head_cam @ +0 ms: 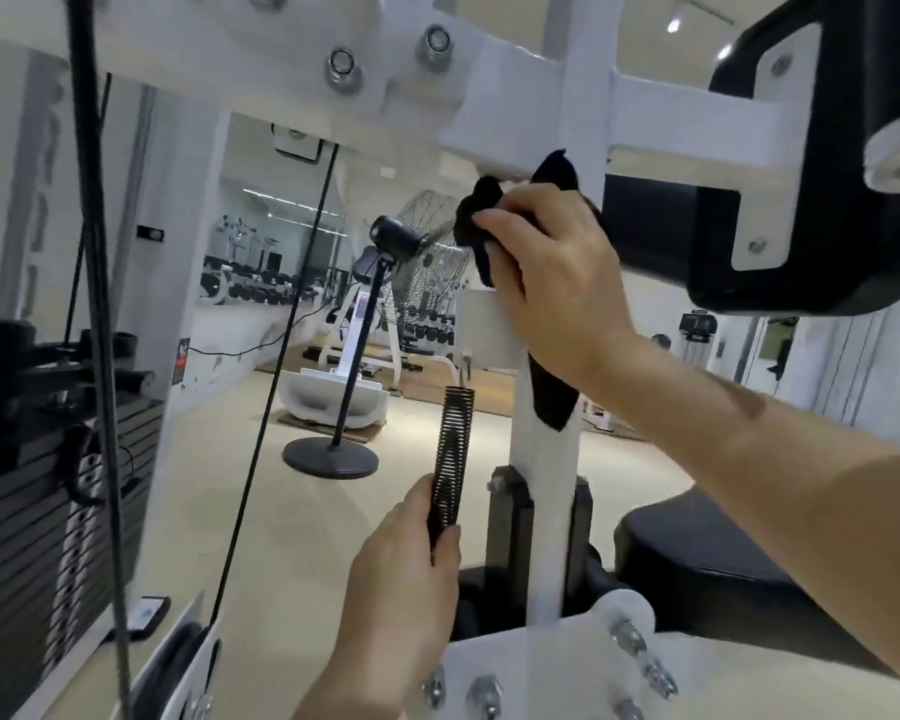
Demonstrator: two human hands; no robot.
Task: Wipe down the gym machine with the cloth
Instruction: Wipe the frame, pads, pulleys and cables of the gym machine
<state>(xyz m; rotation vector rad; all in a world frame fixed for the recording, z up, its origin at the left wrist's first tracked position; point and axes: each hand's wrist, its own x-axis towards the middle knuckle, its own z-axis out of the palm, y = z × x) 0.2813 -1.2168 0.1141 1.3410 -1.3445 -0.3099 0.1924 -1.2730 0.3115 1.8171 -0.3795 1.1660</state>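
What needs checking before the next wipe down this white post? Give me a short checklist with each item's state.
1. Cloth in hand: ok. The right hand presses the black cloth to the white post.
2. Cloth contact: ok, it lies on the post just under the crossbar.
3. Path downward: ok, bare post shows below the cloth's hanging tail.
4. Left hand clear of that path: ok, it grips the black coiled spring beside the post.
5. Black seat pad wiped: cannot tell.
6. Cloth clean: cannot tell.
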